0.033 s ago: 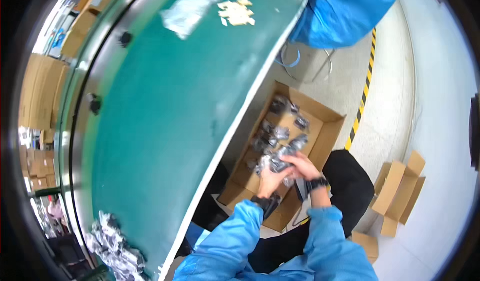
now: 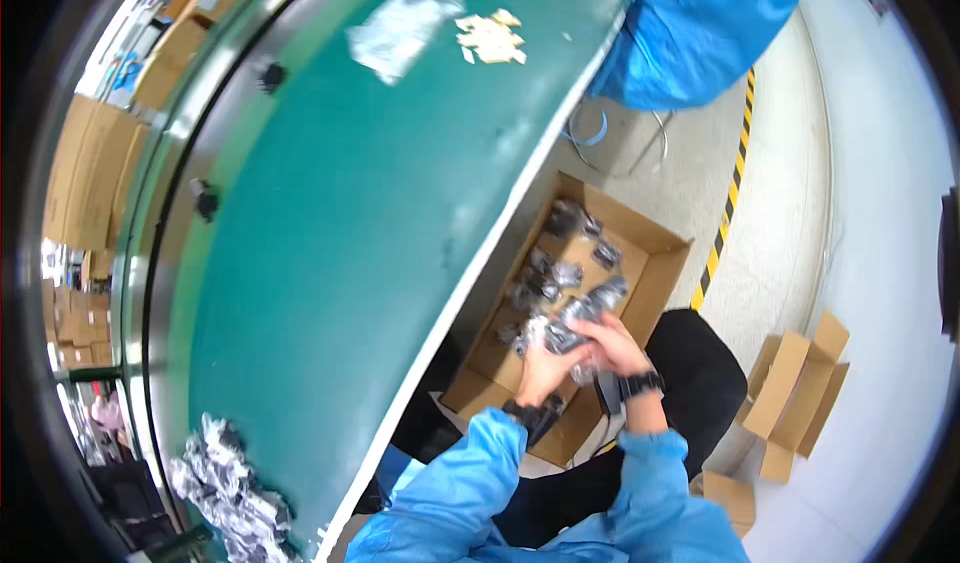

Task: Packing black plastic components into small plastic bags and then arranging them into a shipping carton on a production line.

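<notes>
Over the open cardboard box (image 2: 660,275), both of my hands hold small dark parts wrapped in clear plastic. My left hand (image 2: 545,368) closes round the lower left of a plastic-wrapped part (image 2: 570,335). On the right side, my right hand (image 2: 612,346) has its fingers bent over the same bundle. Whether it is one part or several pressed together, I cannot tell. More wrapped dark parts (image 2: 565,275) lie loose in the box, below and beyond my hands. Plastic and fingers hide the bundle's underside.
To the left runs a green conveyor belt (image 2: 340,243) with a pale edge. On it lie a heap of wrapped parts (image 2: 235,498), a clear plastic bag (image 2: 405,33) and pale small pieces (image 2: 490,38). An open carton (image 2: 795,393) stands on the floor at right. A blue cover (image 2: 690,38) hangs far right.
The view has shifted slightly, so the belt and the things on it appear a little farther right and lower. Both hands keep their grip on the wrapped bundle.
</notes>
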A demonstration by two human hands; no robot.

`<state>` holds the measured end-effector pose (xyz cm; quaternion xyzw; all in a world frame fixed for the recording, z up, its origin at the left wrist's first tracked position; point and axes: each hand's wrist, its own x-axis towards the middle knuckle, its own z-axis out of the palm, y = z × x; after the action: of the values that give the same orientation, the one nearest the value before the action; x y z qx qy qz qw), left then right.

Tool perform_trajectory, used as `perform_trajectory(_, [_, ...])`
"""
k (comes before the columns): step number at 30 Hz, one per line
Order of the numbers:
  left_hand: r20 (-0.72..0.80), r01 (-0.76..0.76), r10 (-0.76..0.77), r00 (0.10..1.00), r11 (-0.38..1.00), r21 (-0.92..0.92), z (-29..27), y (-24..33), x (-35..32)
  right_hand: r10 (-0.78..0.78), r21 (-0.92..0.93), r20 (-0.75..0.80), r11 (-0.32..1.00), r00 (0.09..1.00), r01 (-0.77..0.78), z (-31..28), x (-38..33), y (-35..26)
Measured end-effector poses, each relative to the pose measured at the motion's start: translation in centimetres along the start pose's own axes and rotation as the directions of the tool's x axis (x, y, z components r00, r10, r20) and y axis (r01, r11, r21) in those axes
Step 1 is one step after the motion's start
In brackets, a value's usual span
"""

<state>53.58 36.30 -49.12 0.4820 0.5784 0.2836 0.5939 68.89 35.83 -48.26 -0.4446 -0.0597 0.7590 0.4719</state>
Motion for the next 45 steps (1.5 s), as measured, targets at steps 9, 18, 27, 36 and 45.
perform_trajectory(9, [-0.177, -0.441, 0.405, 0.897, 0.785, -0.435, -8.7, 17.0, -9.7, -0.378, -0.459, 0.361, 0.724, 0.852, 0.515, 21.9, -14.5, -9.0])
perform_trajectory(18, [-0.493, -0.156, 0.238, 0.837, 0.967, 0.202, -24.0, 23.3, -18.2, 0.131, -0.431, 0.643, 0.877, 0.755, 0.214, 36.1, -8.6, -4.2])
perform_trajectory(27, [-0.766, 0.291, 0.103, 0.634, 0.886, 0.360, -32.5, 18.2, -21.1, 0.055, -0.764, 0.594, 0.353, 0.803, 0.540, 43.3, -6.0, 4.5])
perform_trajectory(36, [-0.736, 0.067, 0.490, 0.467, 0.811, 0.582, -26.6, 23.6, -23.3, -0.461, -0.745, 0.368, 0.374, 0.807, 0.553, 29.7, -13.2, -2.2])
perform_trajectory(45, [0.145, -0.109, 0.060, 0.988, 0.927, 0.359, -4.0, 12.7, -0.2, -0.615, -0.696, -0.602, 0.717, 0.510, 0.043, -3.4, 10.0, -5.2])
